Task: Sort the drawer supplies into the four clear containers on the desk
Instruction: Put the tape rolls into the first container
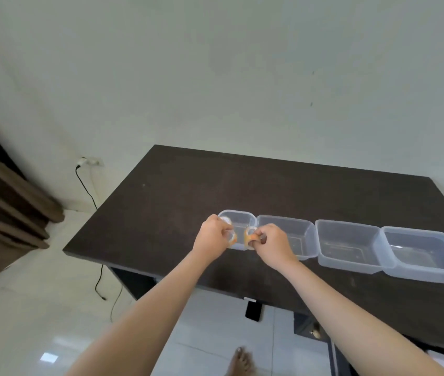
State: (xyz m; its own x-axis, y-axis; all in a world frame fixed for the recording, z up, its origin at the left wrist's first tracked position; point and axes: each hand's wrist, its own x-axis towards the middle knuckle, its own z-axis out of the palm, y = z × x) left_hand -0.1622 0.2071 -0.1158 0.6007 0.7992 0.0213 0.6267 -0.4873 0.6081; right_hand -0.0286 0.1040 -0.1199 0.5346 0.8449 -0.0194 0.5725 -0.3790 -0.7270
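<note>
Both hands grasp tape rolls: left hand (212,237), right hand (269,246). Best lower them fully inside the leftmost container (238,217) beneath each grip before letting go.

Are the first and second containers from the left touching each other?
Touching. The head view shows the leftmost container and the second container with rims meeting at their far corners, no dark desk showing between.

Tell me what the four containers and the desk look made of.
Containers: clear, slightly frosted plastic by the look; the dark top shows through their walls. Desk: dark brown, matte, faintly grained, probably wood laminate; real wood cannot be ruled out.
</note>
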